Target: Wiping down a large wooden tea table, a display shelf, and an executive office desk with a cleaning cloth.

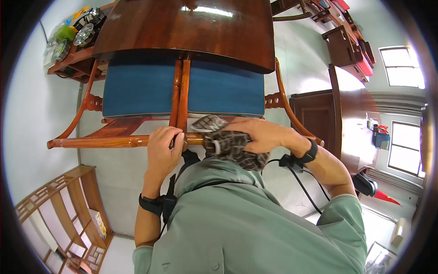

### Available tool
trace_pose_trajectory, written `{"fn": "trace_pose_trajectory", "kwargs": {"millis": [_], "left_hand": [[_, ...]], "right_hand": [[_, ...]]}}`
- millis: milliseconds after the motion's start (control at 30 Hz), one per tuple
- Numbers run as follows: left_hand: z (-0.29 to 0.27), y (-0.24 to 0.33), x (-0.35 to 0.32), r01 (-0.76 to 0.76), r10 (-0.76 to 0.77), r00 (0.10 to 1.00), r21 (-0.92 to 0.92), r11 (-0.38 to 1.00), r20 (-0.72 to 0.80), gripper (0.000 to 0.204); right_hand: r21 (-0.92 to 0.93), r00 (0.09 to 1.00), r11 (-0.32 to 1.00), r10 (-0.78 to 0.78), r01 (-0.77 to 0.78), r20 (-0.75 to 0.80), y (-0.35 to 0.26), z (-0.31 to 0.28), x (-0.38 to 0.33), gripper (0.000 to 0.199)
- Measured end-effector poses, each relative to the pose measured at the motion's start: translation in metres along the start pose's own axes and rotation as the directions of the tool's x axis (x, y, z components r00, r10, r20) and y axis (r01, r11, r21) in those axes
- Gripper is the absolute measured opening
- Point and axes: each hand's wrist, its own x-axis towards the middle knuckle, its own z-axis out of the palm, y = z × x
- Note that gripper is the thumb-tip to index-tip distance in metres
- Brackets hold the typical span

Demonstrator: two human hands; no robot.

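Two reddish-brown wooden armchairs stand side by side, the left chair's top rail (109,142) running crosswise in front of me. My left hand (164,148) is closed around that rail near its right end, where the two chairs meet. My right hand (262,133) presses a dark brown and beige patterned cloth (230,144) against the right chair's top rail. Part of the cloth bunches over the rail and hangs toward my shirt, hiding much of the wood beneath. Blue seat cushions (146,89) lie on both chairs beyond the rails.
A glossy dark wooden table (182,29) covers the chairs' far side. Glass and metal containers crowd a side stand (68,65) at far left. A wooden desk (353,118) stands right, and an open shelf (68,214) lower left. A black cable (301,185) hangs by my right forearm.
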Motion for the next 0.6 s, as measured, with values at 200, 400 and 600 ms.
{"fn": "trace_pose_trajectory", "kwargs": {"millis": [200, 400, 600], "left_hand": [[0.001, -0.003, 0.010, -0.030, 0.031, 0.999, -0.035, 0.999, 0.027, 0.011], [-0.002, -0.006, 0.014, 0.058, -0.057, 0.996, -0.009, 0.998, 0.070, 0.011], [-0.020, 0.013, 0.029, 0.124, -0.087, 0.941, -0.093, 0.988, 0.327, 0.014]], "right_hand": [[0.179, 0.971, 0.956, 0.238, -0.233, -0.002, 0.028, -0.021, -0.084, 0.061], [0.266, 0.916, 0.883, 0.400, -0.386, -0.002, 0.055, -0.044, -0.127, 0.058], [0.086, 0.953, 0.956, 0.289, -0.281, -0.096, 0.039, -0.027, -0.134, 0.048]]}}
